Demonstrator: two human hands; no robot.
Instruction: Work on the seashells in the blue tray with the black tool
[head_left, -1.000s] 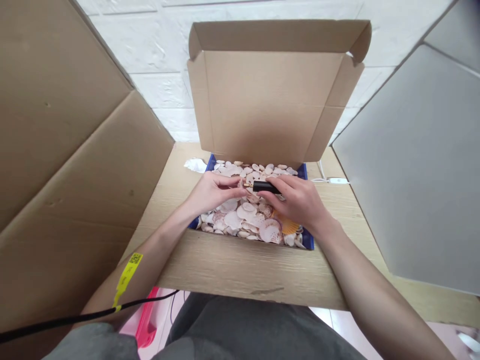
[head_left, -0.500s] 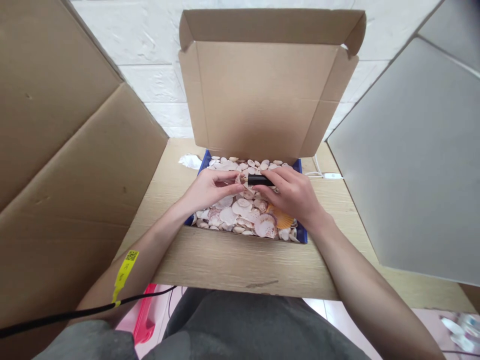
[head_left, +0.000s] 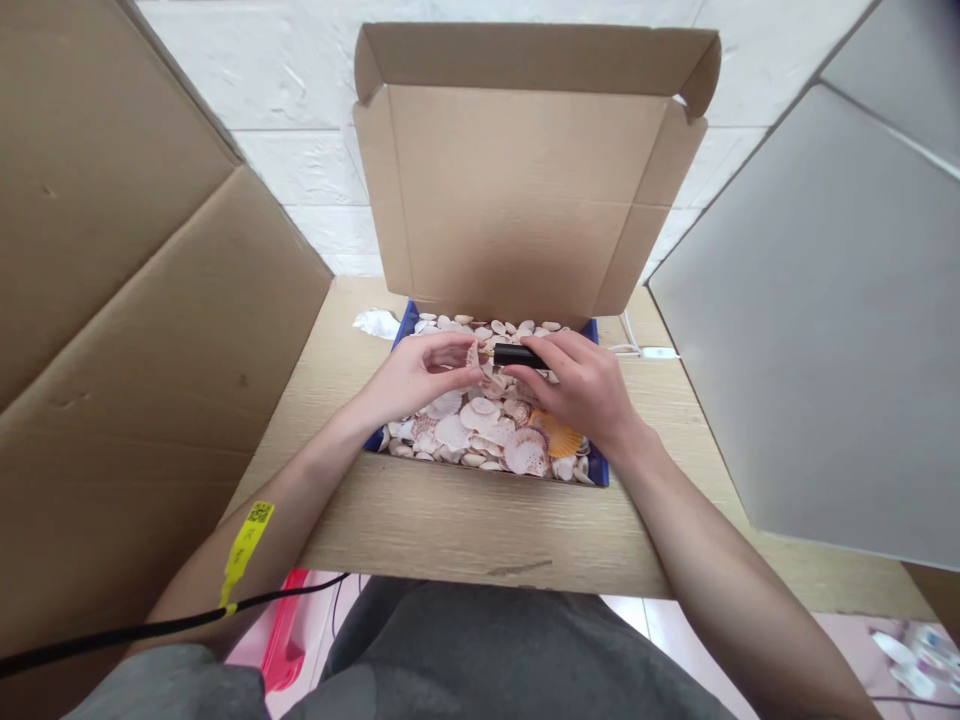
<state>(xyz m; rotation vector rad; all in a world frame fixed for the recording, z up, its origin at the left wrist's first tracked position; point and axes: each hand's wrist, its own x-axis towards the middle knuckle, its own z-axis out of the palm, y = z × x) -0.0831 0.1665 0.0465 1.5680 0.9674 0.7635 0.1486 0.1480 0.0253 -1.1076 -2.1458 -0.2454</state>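
Over the box of shells, my left hand (head_left: 427,376) pinches a seashell (head_left: 473,356) between thumb and fingers. My right hand (head_left: 581,385) grips a black cylindrical tool (head_left: 516,356) lying nearly level. Its thin gold-coloured tip points left at the shell and seems to touch it; its exact kind cannot be made out. Below both hands, a blue-sided cardboard box (head_left: 601,468) holds many pale seashells (head_left: 459,432). An orange scallop shell (head_left: 559,435) lies at the right, beside a purple-rimmed one (head_left: 526,452).
The box's brown lid (head_left: 517,190) stands up behind it. A crumpled white piece (head_left: 376,323) lies at left, a white switch on a cable (head_left: 658,353) at right. Cardboard panels (head_left: 150,330) rise at left, a grey panel (head_left: 832,330) at right. A black cable (head_left: 150,630) crosses my left arm.
The view has shifted slightly. In my left hand the shell has turned a little and shows more clearly against the tool's tip. Both hands keep their grip.
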